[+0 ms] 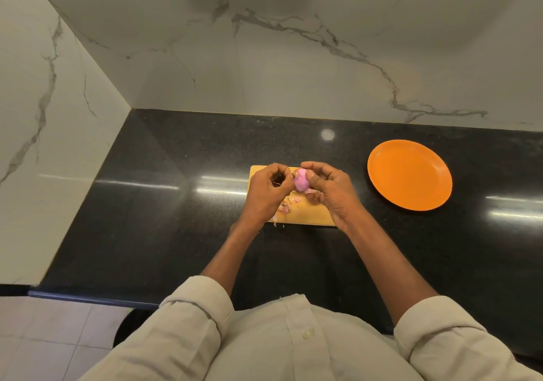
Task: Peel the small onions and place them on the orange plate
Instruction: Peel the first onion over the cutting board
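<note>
1 small onion [301, 180], pink-purple, smooth, rounded, mostly bare of skin, held up between both hands just above the board. Right hand [330, 188] curls thumb + fingers round its right side and grips it. Left hand [269, 188] has fingertips pinched at the onion's top-left, on a thin dry strand of skin sticking out there; fingers curled.

1 cutting board [305, 214], yellowish, flat, rectangular, looks like wood, lies under the hands. Several small peel scraps [284, 209], papery, pinkish, scattered on the board near the left wrist; too small to count exactly.

1 orange plate [409, 175], round, smooth, shallow rim, sits on the counter to the right of the board, well apart from it, nothing on it.

Counter [147, 204] is black polished stone w/ speckle + glossy light streaks. Walls [293, 57] behind and to the left are white marble-look w/ grey veins. 2 rolled-up pale sleeves at bottom of view.
</note>
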{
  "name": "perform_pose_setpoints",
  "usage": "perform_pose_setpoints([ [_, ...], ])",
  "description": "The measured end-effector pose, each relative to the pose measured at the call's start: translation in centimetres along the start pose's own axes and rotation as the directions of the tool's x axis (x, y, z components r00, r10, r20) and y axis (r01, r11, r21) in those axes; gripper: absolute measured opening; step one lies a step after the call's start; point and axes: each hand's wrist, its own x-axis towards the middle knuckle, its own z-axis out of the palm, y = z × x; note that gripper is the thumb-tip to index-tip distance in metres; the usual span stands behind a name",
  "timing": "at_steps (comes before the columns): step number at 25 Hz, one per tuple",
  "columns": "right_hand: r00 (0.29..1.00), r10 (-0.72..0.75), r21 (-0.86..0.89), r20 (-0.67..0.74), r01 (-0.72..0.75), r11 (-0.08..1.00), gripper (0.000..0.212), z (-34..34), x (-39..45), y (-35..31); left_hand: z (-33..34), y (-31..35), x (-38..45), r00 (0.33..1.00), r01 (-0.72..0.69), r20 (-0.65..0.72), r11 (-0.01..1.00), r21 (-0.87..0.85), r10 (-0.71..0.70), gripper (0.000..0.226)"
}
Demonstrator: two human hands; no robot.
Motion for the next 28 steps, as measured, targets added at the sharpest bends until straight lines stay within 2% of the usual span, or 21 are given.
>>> perform_pose_setpoints([
  [7, 1.0, -0.001, 0.129, -0.028, 0.005, 0.992, 0.024, 0.46, -0.07, 0.14, -0.14, 0.6, -0.13, 0.997, 0.069, -0.016, 0.977, -0.2, -0.074, 0.017],
  [19, 0.998, -0.022, 0.162, -0.065, 0.032, 0.986, 0.029, 0.88, -0.02, 0.49, 0.47, 0.88, 0.43, 0.989, 0.091, -0.1, 0.982, -0.168, -0.109, 0.006],
  [23, 1.0, 0.008, 0.223, -0.026, -0.002, 0.975, 0.029, 0.73, 0.13, 0.68, 0.38, 0.62, 0.3, 0.983, 0.149, -0.068, 0.952, -0.267, -0.173, 0.008],
  [28, 0.999, 0.044, 0.266, -0.02, -0.037, 0.963, 0.029, 0.28, 0.37, 0.75, -0.28, 0.68, 0.23, 0.992, 0.116, -0.013, 0.953, -0.28, -0.124, 0.013],
])
